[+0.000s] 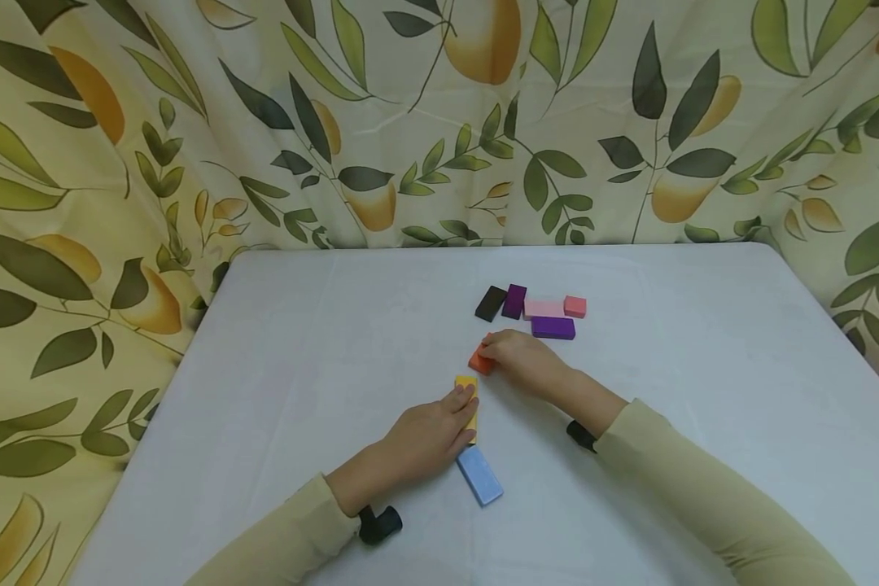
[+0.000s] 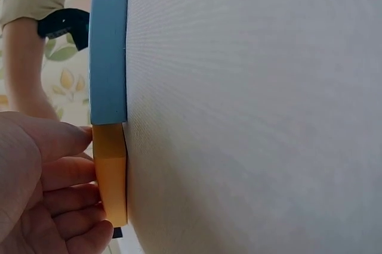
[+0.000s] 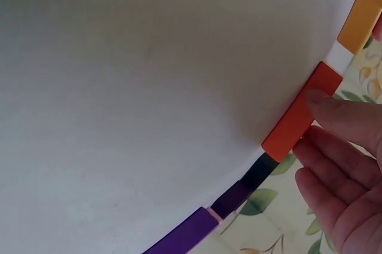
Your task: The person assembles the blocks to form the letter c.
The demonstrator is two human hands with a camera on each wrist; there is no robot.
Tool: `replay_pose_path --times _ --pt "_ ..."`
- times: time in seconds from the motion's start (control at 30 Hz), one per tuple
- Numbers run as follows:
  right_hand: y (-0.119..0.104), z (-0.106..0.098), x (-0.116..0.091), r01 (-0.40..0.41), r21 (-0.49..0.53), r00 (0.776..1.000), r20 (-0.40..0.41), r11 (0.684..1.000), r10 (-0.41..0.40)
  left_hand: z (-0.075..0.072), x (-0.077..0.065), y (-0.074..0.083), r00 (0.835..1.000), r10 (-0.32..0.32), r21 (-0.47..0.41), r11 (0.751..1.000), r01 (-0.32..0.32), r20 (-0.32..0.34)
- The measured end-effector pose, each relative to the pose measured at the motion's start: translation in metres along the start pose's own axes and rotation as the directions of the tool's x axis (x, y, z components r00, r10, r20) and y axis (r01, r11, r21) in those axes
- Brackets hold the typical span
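Flat rectangular blocks lie on a white-covered table. My left hand (image 1: pixel 426 438) rests on a yellow block (image 1: pixel 465 381), its fingertips laid over the top. In the left wrist view, the yellow block (image 2: pixel 110 176) meets the end of a light blue block (image 2: pixel 108 51), with the thumb tip near their seam. Toward the front, the light blue block (image 1: pixel 480 476) is angled to the right. My right hand (image 1: pixel 529 362) pinches an orange block (image 1: pixel 479 363) just beyond the yellow one. The right wrist view shows the thumb on one side of the orange block (image 3: pixel 301 114) and fingers at the other.
Behind the right hand lie a black block (image 1: pixel 491 303), a dark purple block (image 1: pixel 514 301), a pale pink block (image 1: pixel 544 308), a coral block (image 1: pixel 575 307) and a violet block (image 1: pixel 553 328). A leaf-patterned curtain (image 1: pixel 425 122) hangs along the table's back edge.
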State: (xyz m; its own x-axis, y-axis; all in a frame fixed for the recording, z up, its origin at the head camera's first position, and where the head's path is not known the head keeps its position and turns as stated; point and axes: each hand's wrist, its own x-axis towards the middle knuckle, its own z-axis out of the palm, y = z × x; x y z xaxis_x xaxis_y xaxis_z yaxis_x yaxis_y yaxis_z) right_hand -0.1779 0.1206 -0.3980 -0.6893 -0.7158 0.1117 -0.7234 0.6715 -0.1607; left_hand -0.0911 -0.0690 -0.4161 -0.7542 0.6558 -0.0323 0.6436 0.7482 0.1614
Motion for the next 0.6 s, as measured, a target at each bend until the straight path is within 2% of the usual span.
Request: replay_pose_path --times 0.37,0.6 --pt "-0.0089 0.0034 0.0047 -0.017 -0.014 1.0 -0.012 1.0 0.017 0.0 -0.0006 -0.0004 1.0 0.003 -0.006 1.0 -0.003 -0.018" --pt "-0.0101 0.003 0.0063 -0.014 0.015 1.0 -0.023 1.0 0.015 0.0006 0.0002 -0.0006 1.0 0.002 -0.01 1.0 -0.002 -0.007"
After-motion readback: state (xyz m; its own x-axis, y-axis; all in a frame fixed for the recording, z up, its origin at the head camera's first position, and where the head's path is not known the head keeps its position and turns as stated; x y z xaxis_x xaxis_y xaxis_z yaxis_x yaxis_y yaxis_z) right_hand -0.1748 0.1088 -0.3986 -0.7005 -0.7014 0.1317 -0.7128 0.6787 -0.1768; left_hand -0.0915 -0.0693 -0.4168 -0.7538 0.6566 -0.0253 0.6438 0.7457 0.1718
